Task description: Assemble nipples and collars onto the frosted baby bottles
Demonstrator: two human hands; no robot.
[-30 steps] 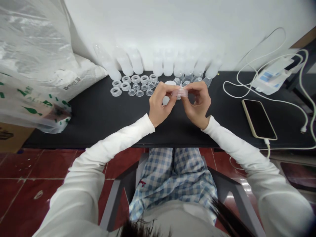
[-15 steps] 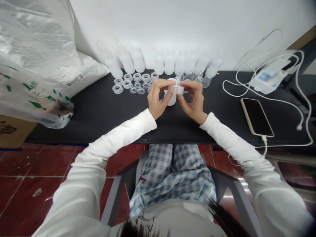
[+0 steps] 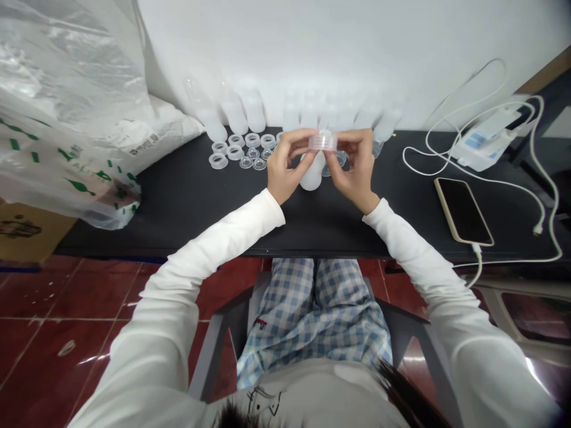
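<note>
Both my hands are raised over the middle of the black table [image 3: 187, 196], pinching one small clear plastic ring cap [image 3: 323, 141] between their fingertips. My left hand [image 3: 286, 164] grips its left side and my right hand [image 3: 354, 164] its right side. Directly under the cap a white plastic bottle [image 3: 311, 175] stands on the table, partly hidden by my fingers. To the left lie several loose clear rings and small domed caps [image 3: 241, 153]. A row of white bottles [image 3: 250, 113] lines the wall behind them.
A large clear plastic bag [image 3: 66, 113] with green print fills the table's left end. At the right lie a phone [image 3: 464, 211], white cables [image 3: 513, 172] and a white adapter box [image 3: 488, 137]. Red floor tiles and my chair show below the table edge.
My hands have lifted the ring cap slightly up and away from me, towards the bottle row. The view has shifted a little, so the bottle under my hands shows more.
</note>
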